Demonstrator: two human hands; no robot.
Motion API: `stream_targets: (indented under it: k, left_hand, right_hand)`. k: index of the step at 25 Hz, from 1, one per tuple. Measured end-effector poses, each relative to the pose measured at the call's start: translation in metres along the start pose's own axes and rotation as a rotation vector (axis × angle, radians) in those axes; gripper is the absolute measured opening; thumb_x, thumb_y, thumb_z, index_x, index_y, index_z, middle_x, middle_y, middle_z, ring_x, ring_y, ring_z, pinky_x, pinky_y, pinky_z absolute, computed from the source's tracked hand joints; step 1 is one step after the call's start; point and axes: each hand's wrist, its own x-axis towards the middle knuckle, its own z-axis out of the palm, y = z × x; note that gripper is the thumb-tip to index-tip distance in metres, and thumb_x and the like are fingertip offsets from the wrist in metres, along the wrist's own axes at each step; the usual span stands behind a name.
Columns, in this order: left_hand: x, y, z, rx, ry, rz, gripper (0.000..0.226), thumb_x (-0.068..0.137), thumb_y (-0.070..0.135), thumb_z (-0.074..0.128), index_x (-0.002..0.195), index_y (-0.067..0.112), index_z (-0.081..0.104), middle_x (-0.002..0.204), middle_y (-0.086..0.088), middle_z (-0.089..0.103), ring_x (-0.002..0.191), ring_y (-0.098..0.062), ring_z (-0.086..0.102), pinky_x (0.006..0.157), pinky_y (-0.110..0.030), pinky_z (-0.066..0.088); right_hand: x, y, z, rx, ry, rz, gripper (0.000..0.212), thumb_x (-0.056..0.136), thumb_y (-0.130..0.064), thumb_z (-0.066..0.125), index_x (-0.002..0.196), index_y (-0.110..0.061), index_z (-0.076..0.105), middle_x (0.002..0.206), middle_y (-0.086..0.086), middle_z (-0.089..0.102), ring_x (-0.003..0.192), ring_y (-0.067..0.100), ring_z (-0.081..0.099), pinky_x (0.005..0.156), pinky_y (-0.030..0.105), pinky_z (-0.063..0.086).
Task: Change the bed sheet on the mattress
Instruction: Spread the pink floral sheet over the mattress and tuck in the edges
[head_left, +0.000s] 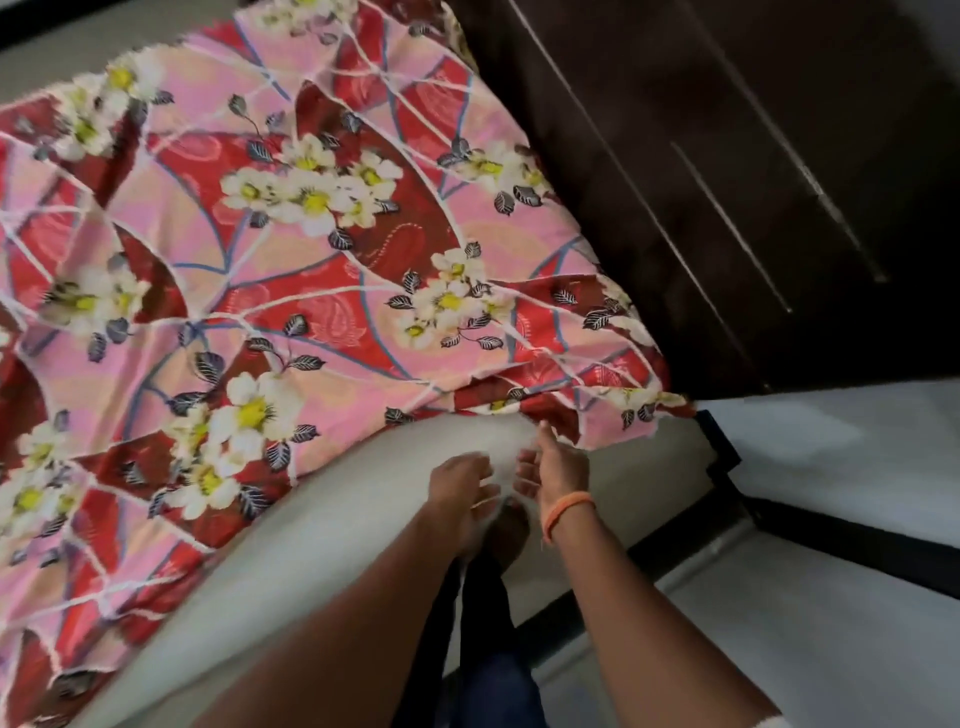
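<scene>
Mostly covered by a large pink and red cotton bed sheet with white and yellow flowers (270, 270), spread flat over the top and wrinkled along its near edge. Under it, a pale grey mattress (332, 525), bare along the near side and at the near corner, where the sheet edge lies folded back and hangs a little over the corner. Behind the bed, to the right, a dark brown wooden wardrobe with thin silver line handles (727, 182). Lower right, a light grey tiled floor (831, 623) with a black bed frame edge (727, 467) running beside the mattress.

Close together at the bare mattress corner, both hands. Left hand (460, 491) palm down, fingers spread and relaxed, resting on the mattress side, holding nothing. Right hand (553, 470) just beside it, fingers fairly straight and pointing up toward the sheet edge, fingertips very near the fabric; contact hard to tell because of blur, no clear grip on it. On the right wrist, a thin orange thread bracelet (566, 512).
</scene>
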Motion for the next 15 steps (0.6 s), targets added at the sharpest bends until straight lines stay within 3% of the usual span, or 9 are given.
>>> stream_targets:
  k: [3,7,10,11,13,15]
  left_hand:
    - [0.032,0.005,0.035,-0.075,-0.008,-0.004,0.012,0.094,0.017,0.057,0.084,0.012,0.062,0.069,-0.006,0.056,0.056,-0.017,0.050,0.055,-0.027,0.042]
    - [0.048,0.005,0.048,-0.132,0.106,0.024,0.023,0.090,0.031,0.068,0.082,0.009,0.067,0.073,-0.006,0.063,0.056,-0.016,0.053,0.054,-0.026,0.044]
    - [0.040,0.008,0.055,-0.280,0.145,0.064,0.028,0.088,0.036,0.071,0.080,0.010,0.065,0.073,-0.006,0.060,0.053,-0.015,0.050,0.048,-0.021,0.040]
    - [0.037,0.010,0.057,-0.381,0.118,0.053,0.028,0.087,0.036,0.073,0.087,0.009,0.066,0.078,-0.007,0.064,0.057,-0.017,0.057,0.050,-0.022,0.046]
    - [0.038,0.009,0.056,-0.591,-0.037,-0.003,0.049,0.082,0.040,0.074,0.114,0.004,0.067,0.105,-0.014,0.071,0.091,-0.030,0.070,0.081,-0.042,0.059]
    - [0.034,0.003,0.041,-0.770,-0.196,-0.046,0.057,0.089,0.042,0.063,0.131,0.005,0.059,0.128,-0.019,0.063,0.119,-0.034,0.060,0.108,-0.054,0.041]
  right_hand:
    - [0.040,-0.002,0.016,-0.069,0.106,-0.029,0.040,0.087,-0.038,0.070,0.071,-0.001,0.070,0.059,0.013,0.069,0.044,0.023,0.058,0.050,0.031,0.051]
    - [0.048,0.000,0.015,-0.219,0.165,-0.076,0.025,0.079,-0.024,0.070,0.062,-0.007,0.069,0.052,0.008,0.065,0.043,0.024,0.057,0.049,0.031,0.050]
    - [0.046,0.007,-0.020,-0.499,0.165,-0.176,0.034,0.071,-0.042,0.058,0.067,-0.010,0.069,0.067,0.012,0.069,0.064,0.035,0.064,0.063,0.044,0.057]
    - [0.043,0.011,-0.045,-0.569,0.196,-0.153,0.035,0.075,-0.041,0.058,0.068,-0.008,0.069,0.067,0.014,0.068,0.064,0.036,0.063,0.061,0.043,0.056]
    - [0.038,0.020,-0.110,-0.584,0.292,-0.002,0.036,0.084,-0.032,0.061,0.062,-0.004,0.063,0.056,0.014,0.059,0.050,0.031,0.055,0.051,0.037,0.050]
    - [0.038,0.019,-0.171,-0.595,0.370,0.130,0.042,0.085,-0.029,0.059,0.055,-0.001,0.056,0.047,0.012,0.051,0.040,0.027,0.050,0.047,0.036,0.048]
